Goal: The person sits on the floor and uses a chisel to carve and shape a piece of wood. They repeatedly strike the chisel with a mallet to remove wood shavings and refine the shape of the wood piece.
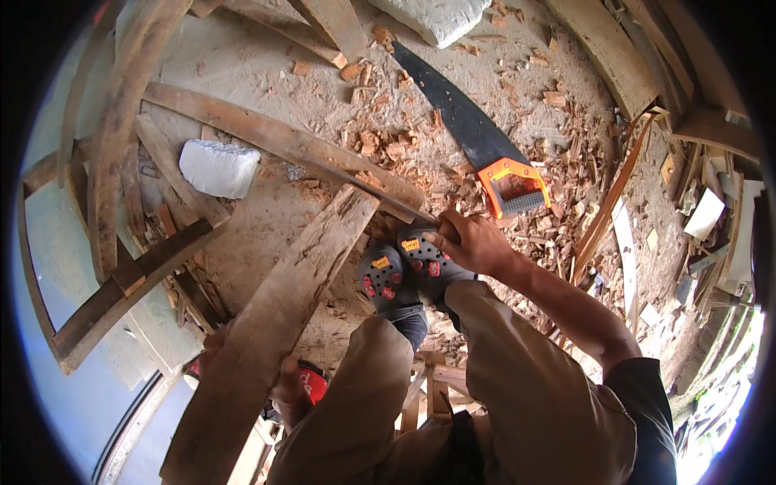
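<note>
My left hand (288,383) is closed round the edges of a wide, weathered wooden plank (271,315), with fingertips showing on its far edge. The plank slants up toward the middle, and its upper end lies beside a longer board (275,133). My right hand (477,244) is closed in front of the dark clogs (388,279) on my feet. From that hand a thin dark edge runs toward the longer board's end; what my fingers hold is mostly hidden. A hand saw (461,117) with an orange and black handle lies on the ground beyond it.
Wood chips (388,145) litter the dusty ground. A white block (219,168) sits at left, another pale block (440,18) at the top. Timber frames (113,162) stand at left; boards (606,52) lie at upper right. A red object (314,380) is partly hidden behind my left hand.
</note>
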